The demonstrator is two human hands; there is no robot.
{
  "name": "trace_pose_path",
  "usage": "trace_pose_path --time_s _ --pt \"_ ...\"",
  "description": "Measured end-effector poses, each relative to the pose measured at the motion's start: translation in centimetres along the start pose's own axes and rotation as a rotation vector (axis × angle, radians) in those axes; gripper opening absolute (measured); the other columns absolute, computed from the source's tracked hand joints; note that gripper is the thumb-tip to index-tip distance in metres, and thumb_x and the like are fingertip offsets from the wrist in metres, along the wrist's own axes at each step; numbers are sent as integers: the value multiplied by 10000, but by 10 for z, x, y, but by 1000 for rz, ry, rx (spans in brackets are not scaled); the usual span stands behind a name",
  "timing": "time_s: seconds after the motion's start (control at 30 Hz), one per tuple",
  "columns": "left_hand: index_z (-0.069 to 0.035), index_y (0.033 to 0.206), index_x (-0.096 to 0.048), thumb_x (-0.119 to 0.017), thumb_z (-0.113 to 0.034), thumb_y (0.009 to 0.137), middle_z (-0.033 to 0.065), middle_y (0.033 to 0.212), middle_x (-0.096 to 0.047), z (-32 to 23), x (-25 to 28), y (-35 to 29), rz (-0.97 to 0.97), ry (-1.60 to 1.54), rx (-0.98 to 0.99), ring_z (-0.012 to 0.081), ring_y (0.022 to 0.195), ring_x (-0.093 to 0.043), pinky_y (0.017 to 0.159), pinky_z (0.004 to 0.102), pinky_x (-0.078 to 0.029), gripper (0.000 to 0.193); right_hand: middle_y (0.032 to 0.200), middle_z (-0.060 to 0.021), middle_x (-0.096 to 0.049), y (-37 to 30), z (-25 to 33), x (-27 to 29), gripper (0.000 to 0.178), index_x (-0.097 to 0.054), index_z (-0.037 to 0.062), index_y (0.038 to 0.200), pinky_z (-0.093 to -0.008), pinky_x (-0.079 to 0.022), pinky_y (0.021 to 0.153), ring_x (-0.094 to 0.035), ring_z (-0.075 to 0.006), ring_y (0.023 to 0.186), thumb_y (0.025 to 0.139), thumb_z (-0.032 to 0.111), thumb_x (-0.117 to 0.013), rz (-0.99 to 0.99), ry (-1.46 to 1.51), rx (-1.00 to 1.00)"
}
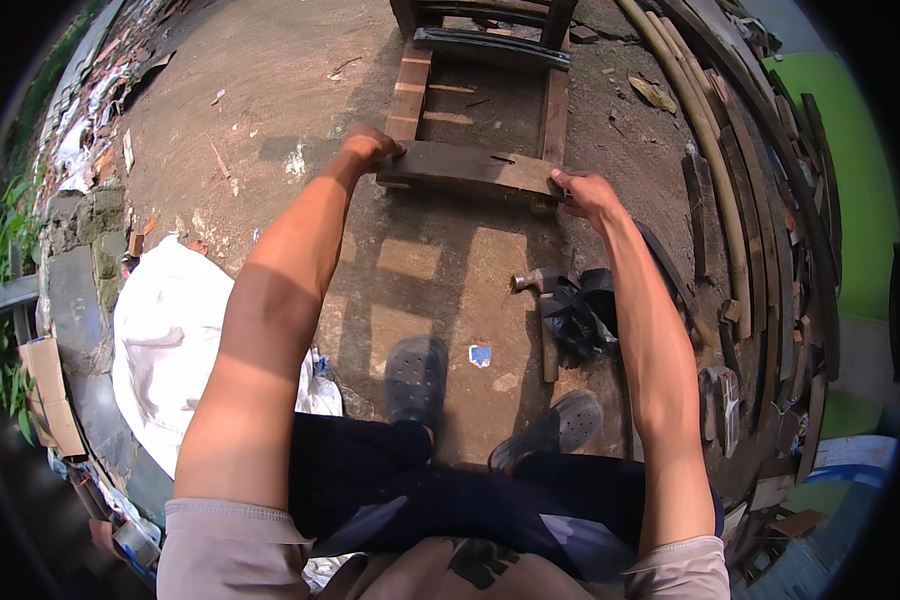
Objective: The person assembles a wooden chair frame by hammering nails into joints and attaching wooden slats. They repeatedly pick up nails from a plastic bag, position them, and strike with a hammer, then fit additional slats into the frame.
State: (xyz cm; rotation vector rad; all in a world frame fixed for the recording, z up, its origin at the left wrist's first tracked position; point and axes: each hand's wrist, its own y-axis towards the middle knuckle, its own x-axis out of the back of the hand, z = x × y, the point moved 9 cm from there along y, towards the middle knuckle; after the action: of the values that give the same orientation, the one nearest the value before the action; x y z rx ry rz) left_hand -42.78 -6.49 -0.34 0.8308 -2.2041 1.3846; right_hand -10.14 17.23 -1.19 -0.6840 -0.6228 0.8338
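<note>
In front of me stands a wooden frame (407, 95) like a chair or stool, with side rails and a dark crosspiece farther back. A weathered wooden board (470, 167) lies across its near end. At the board's left end, my left hand (372, 147) has its fingers closed around the edge. My right hand (590, 192) grips the right end, thumb on top and fingers partly hidden below. A hammer (538, 281) lies on the ground nearer to me, beside a black plastic bag (582, 312) close to my right forearm.
A white sack (170, 330) lies at my left, next to a low block wall (75, 290). Long poles and planks (740, 200) are piled along the right side. My dark clogs (416, 380) rest on the ground below the frame, with a small blue-and-white scrap (480, 356) between them.
</note>
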Motion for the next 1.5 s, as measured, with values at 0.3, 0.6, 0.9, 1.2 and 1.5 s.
trace_pose_path --time_s 0.3,0.6,0.9,1.2,1.5 --pt "52 1053 -702 -806 -238 833 123 1018 -686 8 -5 -7 6 -133 36 206 747 -664 644 323 -556 378 1190 -183 -632 15 -10 5 279 -667 -66 1031 -452 -520 936 -629 -300 1058 894 168 -736 -42 108 -38" --pt "40 1243 -635 -806 -263 831 183 1311 -594 4 -7 -23 124 -176 23 290 1102 -624 906 382 -551 539 1055 -141 -667 22 -20 6 172 -676 -33 952 -440 -530 882 -642 -261 965 871 106 -738 -66 212 -3" --pt "-12 1299 -616 -809 -308 823 190 1366 -569 8 -4 -18 150 -150 53 314 1161 -597 969 398 -511 593 1229 -156 -648 9 -11 2 509 -555 -9 1344 -433 -515 912 -627 -274 1111 876 111 -714 -104 255 52" --pt "-72 1298 -593 -805 -428 748 180 1229 -647 -63 0 -41 -293 556 -570 387 1122 -611 997 430 -483 688 1319 -142 -597 3 -2 -9 593 -476 111 1453 -408 -512 926 -607 -266 1135 901 132 -692 -24 241 50" --pt "-154 1436 -462 -780 -475 772 163 1373 -543 -119 -114 -110 -148 914 -946 352 1286 -504 1069 472 -407 804 1395 -143 -547 -7 -28 -5 536 -414 113 1486 -462 -487 971 -569 -284 1207 1036 401 -451 -41 329 3"
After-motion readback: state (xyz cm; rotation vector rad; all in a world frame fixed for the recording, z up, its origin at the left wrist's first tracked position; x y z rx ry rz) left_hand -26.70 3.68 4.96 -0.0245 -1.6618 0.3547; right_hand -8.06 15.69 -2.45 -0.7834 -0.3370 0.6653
